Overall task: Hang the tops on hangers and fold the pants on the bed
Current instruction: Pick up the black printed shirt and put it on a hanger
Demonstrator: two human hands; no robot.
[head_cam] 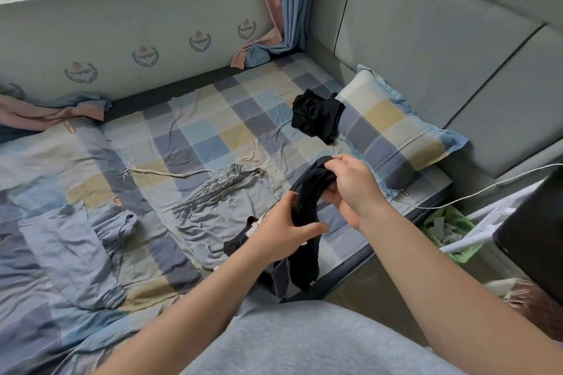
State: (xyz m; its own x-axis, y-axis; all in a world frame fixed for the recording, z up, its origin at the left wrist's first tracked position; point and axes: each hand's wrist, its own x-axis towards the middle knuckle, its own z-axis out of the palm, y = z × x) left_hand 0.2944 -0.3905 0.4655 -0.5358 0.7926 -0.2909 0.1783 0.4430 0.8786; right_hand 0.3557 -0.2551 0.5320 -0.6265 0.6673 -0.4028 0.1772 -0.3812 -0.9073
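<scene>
At the near edge of the bed [213, 119], my left hand [283, 228] and right hand [353, 189] both clutch a bunched dark garment [304, 268] whose loose end hangs past the mattress and, I judge, could slide floorward if either grip slackens.

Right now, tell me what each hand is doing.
Left hand: gripping the dark garment.
Right hand: gripping the same garment higher up.

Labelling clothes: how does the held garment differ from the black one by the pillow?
The held garment is gripped by the left hand and right hand; the black one lies untouched. The held garment hangs long; the black one sits bunched against the pillow. Both are dark.
</scene>
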